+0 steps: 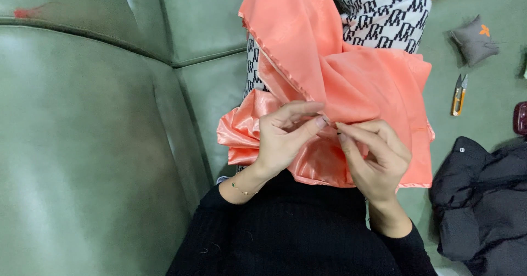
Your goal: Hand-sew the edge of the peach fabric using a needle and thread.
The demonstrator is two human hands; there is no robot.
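Satin cloth (351,84), coral and slippery, fills the centre of the frame, and we pinch its fold between left hand (282,139) and right hand (373,155), fingertips closed tight on it. We judge it could slide loose, since the satin bunches unevenly there.

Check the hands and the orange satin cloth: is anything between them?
Nothing visible is. The left hand and right hand both pinch the orange satin cloth directly where their fingertips meet. The thread snips and grey pincushion lie apart on the sofa.
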